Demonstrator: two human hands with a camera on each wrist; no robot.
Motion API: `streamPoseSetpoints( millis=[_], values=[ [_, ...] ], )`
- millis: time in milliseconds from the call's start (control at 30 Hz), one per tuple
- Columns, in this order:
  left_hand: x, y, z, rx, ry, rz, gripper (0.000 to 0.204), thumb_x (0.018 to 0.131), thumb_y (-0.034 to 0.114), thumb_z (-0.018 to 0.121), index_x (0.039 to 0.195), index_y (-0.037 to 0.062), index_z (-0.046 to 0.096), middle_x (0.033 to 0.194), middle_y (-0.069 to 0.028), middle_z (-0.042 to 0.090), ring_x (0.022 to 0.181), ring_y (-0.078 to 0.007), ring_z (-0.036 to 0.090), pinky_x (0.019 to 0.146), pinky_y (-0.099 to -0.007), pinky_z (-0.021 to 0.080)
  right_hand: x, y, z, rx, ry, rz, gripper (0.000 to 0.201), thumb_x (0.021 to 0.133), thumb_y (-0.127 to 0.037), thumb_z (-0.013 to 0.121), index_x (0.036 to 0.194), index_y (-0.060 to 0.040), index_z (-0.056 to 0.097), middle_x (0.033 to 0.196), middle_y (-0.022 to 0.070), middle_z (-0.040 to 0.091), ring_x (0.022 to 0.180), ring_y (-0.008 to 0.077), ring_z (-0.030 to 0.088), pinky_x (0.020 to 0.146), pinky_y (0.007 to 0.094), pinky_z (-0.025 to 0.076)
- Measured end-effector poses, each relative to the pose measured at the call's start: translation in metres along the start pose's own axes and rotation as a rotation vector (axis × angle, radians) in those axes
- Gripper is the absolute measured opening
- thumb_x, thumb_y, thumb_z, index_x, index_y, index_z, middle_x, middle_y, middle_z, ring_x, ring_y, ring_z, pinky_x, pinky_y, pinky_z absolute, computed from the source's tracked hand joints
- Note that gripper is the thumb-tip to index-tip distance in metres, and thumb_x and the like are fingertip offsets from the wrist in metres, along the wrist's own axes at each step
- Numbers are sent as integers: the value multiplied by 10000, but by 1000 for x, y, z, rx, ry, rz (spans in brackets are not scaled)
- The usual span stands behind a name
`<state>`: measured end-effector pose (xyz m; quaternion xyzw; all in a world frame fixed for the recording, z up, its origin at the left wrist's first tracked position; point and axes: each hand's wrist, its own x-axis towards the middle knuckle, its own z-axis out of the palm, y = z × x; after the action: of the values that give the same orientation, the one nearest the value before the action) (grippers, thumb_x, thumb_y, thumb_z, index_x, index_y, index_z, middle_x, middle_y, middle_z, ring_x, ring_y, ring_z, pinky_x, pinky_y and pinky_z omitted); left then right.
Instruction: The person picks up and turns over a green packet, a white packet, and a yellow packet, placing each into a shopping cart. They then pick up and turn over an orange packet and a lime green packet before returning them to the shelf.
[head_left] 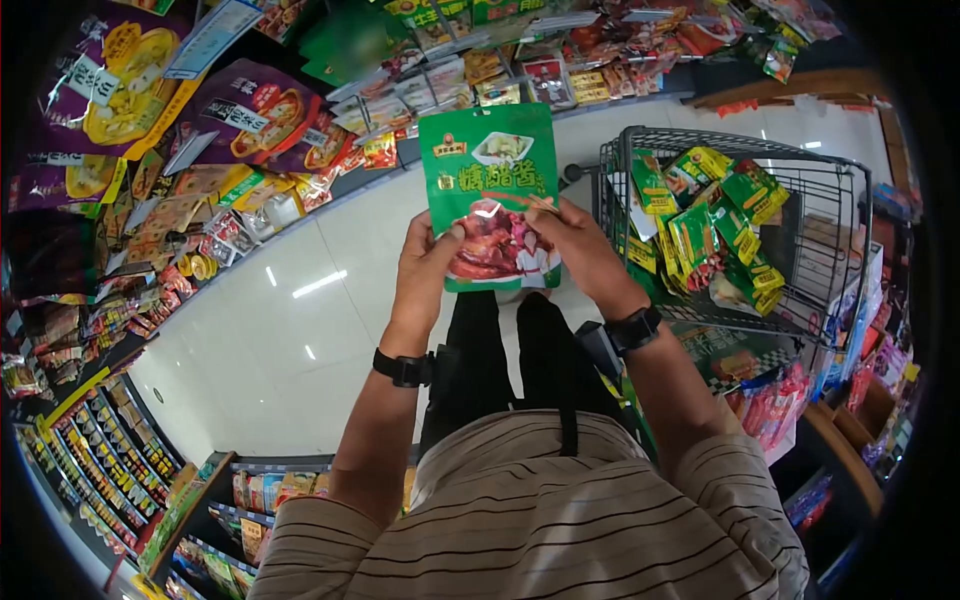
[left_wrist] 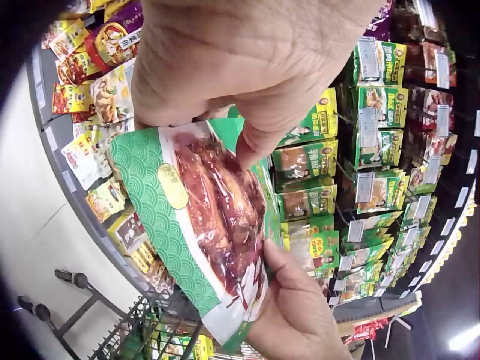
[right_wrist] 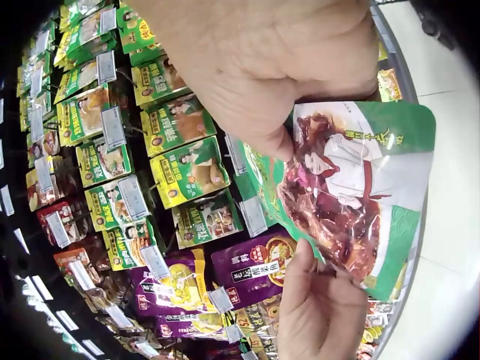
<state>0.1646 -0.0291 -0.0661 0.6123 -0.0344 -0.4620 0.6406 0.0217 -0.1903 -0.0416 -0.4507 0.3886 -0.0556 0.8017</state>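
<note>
A green seasoning packet (head_left: 487, 190) with a picture of glazed meat faces up in front of the body, above the floor. My left hand (head_left: 425, 265) pinches its lower left edge, thumb on the front. On the opposite edge, my right hand (head_left: 583, 245) grips it with the thumb over the front. The left wrist view shows the packet (left_wrist: 214, 217) close up, tilted, between both hands. In the right wrist view a printed figure in white shows on the packet (right_wrist: 360, 172), with the fingers behind it hidden.
A wire shopping cart (head_left: 850, 200) stands to the right, holding several green and yellow packets (head_left: 700, 225). Shelves with hanging packets (right_wrist: 187, 172) run along the front and left. Purple bags (head_left: 250, 115) jut out at the upper left. Pale tiled floor (head_left: 290, 340) lies between.
</note>
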Motion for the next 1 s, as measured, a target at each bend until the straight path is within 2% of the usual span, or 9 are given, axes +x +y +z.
streamPoseSetpoints(
  millis=[367, 567, 633, 700, 800, 833, 933, 967, 1000],
  values=[
    [10, 0, -8, 9, 28, -10, 298, 974, 128, 626, 1249, 53, 536, 1042, -4, 627, 940, -68, 583, 842, -232, 485, 18, 12, 1, -3, -14, -20, 229, 999, -206, 600, 1143, -38, 656, 884, -53, 606, 783, 16, 513, 695, 203, 433],
    [14, -7, -11, 26, 22, 7, 325, 976, 139, 627, 1269, 50, 517, 1051, -9, 618, 940, -71, 584, 848, -233, 487, 17, -1, 9, 5, 14, -15, 230, 999, -217, 593, 1127, -37, 655, 873, -40, 608, 775, 26, 511, 683, 214, 427],
    [14, -8, -7, 21, 34, 9, 342, 977, 156, 629, 1280, 50, 508, 1060, -14, 613, 944, -75, 582, 852, -233, 486, 18, 3, 4, -147, -5, -20, 230, 995, -219, 584, 1117, -35, 648, 873, -23, 615, 768, 36, 514, 688, 225, 436],
    [14, -4, -3, 6, 21, 12, 386, 980, 195, 632, 1305, 51, 483, 1124, -38, 599, 991, -94, 584, 885, -251, 486, 17, -2, 7, -284, -14, -53, 240, 982, -218, 572, 1100, -17, 627, 848, 20, 615, 783, 56, 542, 718, 245, 465],
    [15, -6, 3, -75, -22, 12, 501, 993, 288, 616, 1388, 48, 423, 1245, -82, 558, 1143, -159, 559, 991, -323, 469, 11, -6, 29, -360, 23, -278, 265, 976, -212, 575, 1139, -7, 610, 820, 39, 596, 809, 79, 559, 735, 265, 478],
    [17, -7, 4, -90, -39, 26, 516, 1001, 329, 590, 1396, 47, 416, 1255, -85, 554, 1151, -167, 557, 997, -328, 467, 7, -11, 33, -400, -14, -279, 337, 968, -216, 587, 1234, -9, 585, 909, 77, 622, 839, 129, 603, 762, 304, 499],
    [16, -9, 6, -205, -136, -8, 583, 1016, 449, 513, 1421, 47, 391, 1283, -95, 541, 1170, -187, 554, 1004, -341, 469, -14, -38, 58, -343, -88, -259, 412, 956, -229, 617, 1308, -25, 556, 1087, 132, 635, 908, 197, 642, 802, 332, 510],
    [15, -7, 6, -287, -196, -58, 614, 1015, 487, 487, 1432, 49, 380, 1291, -98, 537, 1172, -190, 556, 999, -342, 473, -14, -30, 56, -436, -128, -367, 457, 942, -262, 650, 1321, -29, 551, 1194, 178, 608, 995, 276, 648, 834, 359, 518],
    [15, -5, 5, -369, -254, -110, 645, 1015, 525, 461, 1442, 51, 370, 1300, -101, 533, 1173, -194, 558, 993, -344, 478, -18, -30, 57, -534, -144, -407, 464, 940, -232, 649, 1340, -26, 535, 1199, 167, 597, 1023, 264, 637, 852, 345, 513]
  ],
)
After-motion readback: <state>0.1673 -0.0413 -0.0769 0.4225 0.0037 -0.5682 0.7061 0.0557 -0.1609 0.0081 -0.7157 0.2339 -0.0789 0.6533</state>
